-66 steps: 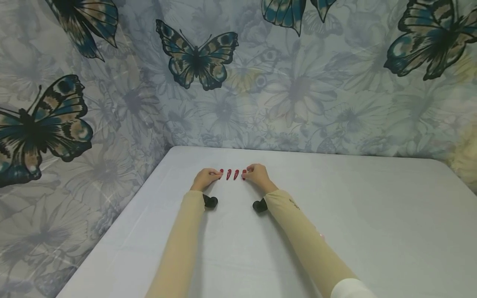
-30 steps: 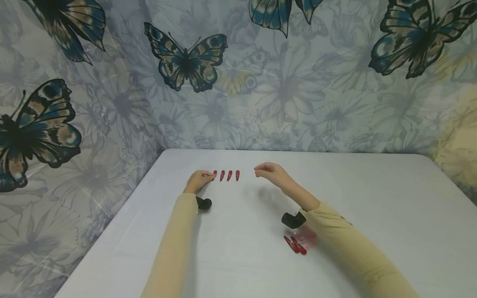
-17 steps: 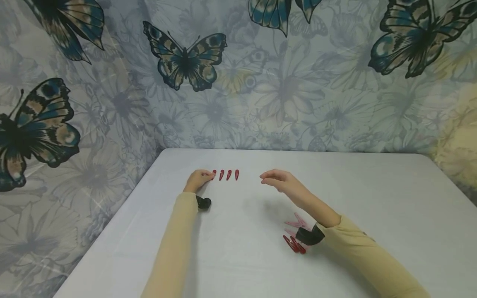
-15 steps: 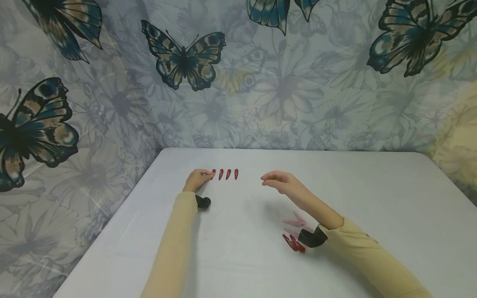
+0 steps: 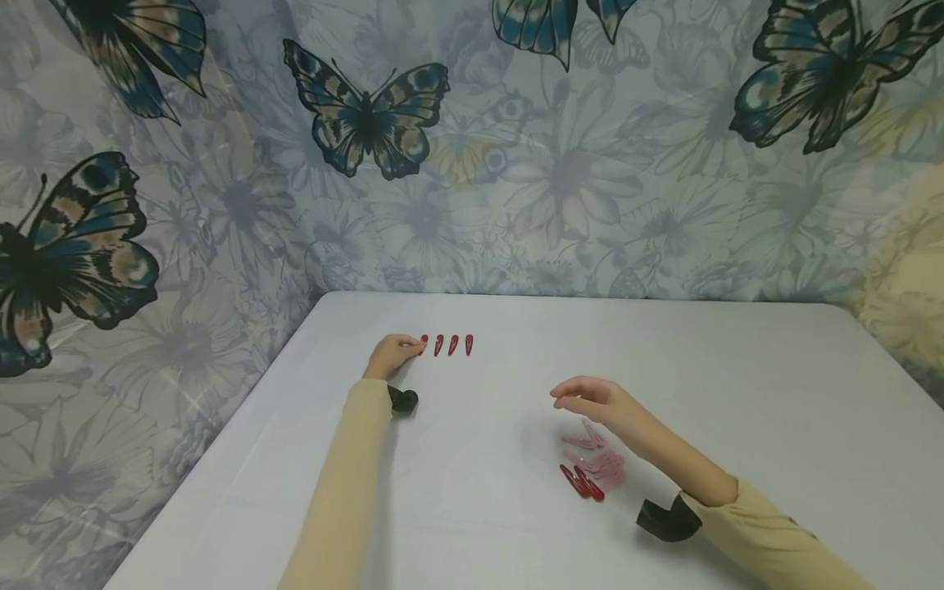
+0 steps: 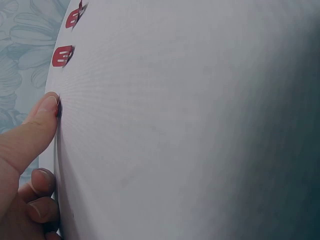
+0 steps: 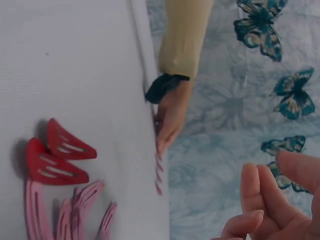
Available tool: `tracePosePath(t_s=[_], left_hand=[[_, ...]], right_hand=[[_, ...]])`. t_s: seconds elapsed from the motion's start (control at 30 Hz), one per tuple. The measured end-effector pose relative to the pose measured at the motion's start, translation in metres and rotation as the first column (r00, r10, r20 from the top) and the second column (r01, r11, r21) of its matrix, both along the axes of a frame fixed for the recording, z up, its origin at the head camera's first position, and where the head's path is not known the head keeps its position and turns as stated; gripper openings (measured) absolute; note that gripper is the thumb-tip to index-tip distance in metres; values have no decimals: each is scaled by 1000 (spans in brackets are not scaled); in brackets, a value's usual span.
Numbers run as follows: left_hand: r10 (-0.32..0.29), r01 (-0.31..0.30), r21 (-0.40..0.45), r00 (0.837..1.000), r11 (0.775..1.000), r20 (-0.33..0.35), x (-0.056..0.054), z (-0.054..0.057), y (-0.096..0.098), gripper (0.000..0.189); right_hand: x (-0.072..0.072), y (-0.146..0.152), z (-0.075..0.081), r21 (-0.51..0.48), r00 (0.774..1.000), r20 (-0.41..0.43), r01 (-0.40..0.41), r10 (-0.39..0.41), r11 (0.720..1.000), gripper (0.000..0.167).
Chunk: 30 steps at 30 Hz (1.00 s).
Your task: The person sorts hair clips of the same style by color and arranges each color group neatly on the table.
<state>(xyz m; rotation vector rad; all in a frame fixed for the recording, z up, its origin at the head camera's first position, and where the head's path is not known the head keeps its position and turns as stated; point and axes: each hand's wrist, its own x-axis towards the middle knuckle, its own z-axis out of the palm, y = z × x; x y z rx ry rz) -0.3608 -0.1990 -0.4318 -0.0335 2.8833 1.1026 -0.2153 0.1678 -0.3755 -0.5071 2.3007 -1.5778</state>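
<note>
Toward the back of the white table, my left hand [image 5: 392, 356] pinches the leftmost red snap hair clip [image 5: 424, 339] of a short row. In the left wrist view the thumb [image 6: 47, 106] covers most of that clip. Beside it stand the other red clips of the row [image 5: 453, 345], evenly spaced and roughly parallel. My right hand [image 5: 601, 401], fingers slightly bent and holding nothing, hovers just behind a loose pile of pink hair clips [image 5: 606, 468]. Two red snap clips [image 7: 56, 167] lie close together against the pink ones.
The white table [image 5: 774, 393] ends at a wall cloth [image 5: 575, 180] printed with flowers and butterflies along the back and left. A black wrist mount [image 5: 401, 401] sits on the left wrist, and another black mount [image 5: 668, 519] hangs under the right wrist, near the table.
My right hand has left the row's right end and come back toward me and to the right, baring the pink and red pile. My left hand stays at the leftmost clip.
</note>
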Motion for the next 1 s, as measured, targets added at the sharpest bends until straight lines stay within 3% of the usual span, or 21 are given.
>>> tracePosePath(t_s=[0.2,0.37,0.5,0.67,0.83,1.0], left_hand=[[3,-3,-4,1000,1000,-4,0,1,-3,32],[-3,4,-9,1000,1000,9,1,0,-4,32],[6,-6,-12,1000,1000,15,1,-2,-5,33],[11,-11,5,1000,1000,8,-1,-3,-4,32],[-12,12,9,1000,1000,-5,-4,-4,-1,31],[4,-4,12,1000,1000,7,-5,-1,-1,32]], right_hand=[[6,14,-11,41,992,-11,-128,129,991,32],[6,24,-23,-23,957,-3,-292,292,956,26],[5,25,-32,-10,935,-51,-353,352,936,21],[8,24,-38,74,932,-126,-334,341,940,10],[12,24,-42,95,939,-108,-318,327,943,9],[13,19,-44,224,930,-174,-284,325,932,11]])
